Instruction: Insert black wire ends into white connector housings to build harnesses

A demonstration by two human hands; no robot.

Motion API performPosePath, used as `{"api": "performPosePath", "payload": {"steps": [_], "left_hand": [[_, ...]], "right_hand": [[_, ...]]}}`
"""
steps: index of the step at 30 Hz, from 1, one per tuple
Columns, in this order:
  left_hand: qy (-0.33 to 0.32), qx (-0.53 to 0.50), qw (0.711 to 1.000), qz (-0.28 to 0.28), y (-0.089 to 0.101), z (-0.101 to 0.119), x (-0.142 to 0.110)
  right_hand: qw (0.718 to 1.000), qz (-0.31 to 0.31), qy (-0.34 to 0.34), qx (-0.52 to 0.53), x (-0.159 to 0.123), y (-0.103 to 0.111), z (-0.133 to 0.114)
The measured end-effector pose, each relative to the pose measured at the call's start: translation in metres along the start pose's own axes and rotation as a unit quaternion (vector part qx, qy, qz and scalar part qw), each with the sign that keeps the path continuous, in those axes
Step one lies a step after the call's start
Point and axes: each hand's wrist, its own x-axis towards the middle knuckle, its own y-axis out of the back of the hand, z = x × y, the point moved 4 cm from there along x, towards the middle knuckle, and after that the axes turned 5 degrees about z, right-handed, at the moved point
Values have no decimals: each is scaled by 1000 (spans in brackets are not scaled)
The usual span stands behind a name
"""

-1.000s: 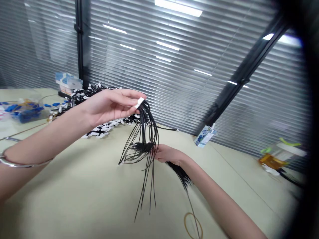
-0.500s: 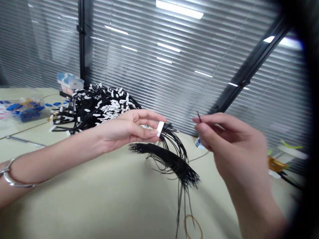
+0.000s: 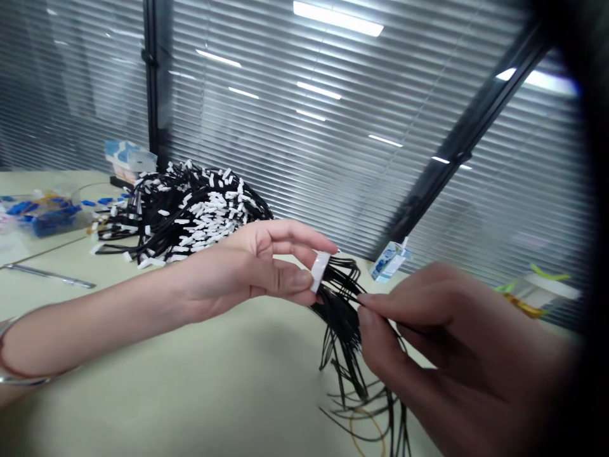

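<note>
Over the table (image 3: 200, 381), a white plug (image 3: 320, 271) sits pinched between thumb and fingers of the left hand (image 3: 259, 268), black wires (image 3: 341, 320) trailing from it; nearby, the right hand (image 3: 442, 336) pinches a thin wire (image 3: 353, 298) between thumb and forefinger

The connector (image 3: 321, 272) looks smooth plastic, the bracelet (image 3: 23, 381) metal (glossy), the table (image 3: 190, 381) matt.

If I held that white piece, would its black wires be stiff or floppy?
Probably floppy: the black wires bend in curves beyond the white piece. They're likely light too, since each looks thin and the left hand only pinches the white piece.
</note>
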Motion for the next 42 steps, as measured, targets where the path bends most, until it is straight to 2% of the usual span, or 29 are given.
{"api": "performPosePath", "payload": {"steps": [7, 13, 23, 29, 33, 36, 42], "left_hand": [[-8, 21, 1000, -16, -1, 2, 0], [-10, 14, 1000, -21, -2, 2, 0], [-12, 17, 1000, -15, -1, 2, 3], [-9, 16, 1000, -12, -1, 2, 2], [-7, 10, 1000, -17, -1, 1, 0], [-6, 9, 1000, -20, -2, 1, 1], [-1, 16, 1000, 14, -1, 2, 4]], "right_hand": [[998, -5, 38, -54, 2, 1, -5], [998, -6, 45, -50, 0, 1, -7], [998, 20, -18, -61, 3, -2, -6], [997, -8, 26, -70, 4, -3, -7], [998, 8, 25, -65, 6, -2, -8], [998, -13, 32, -56, 7, -4, -9], [997, -11, 45, -54, 9, -11, -9]]}}
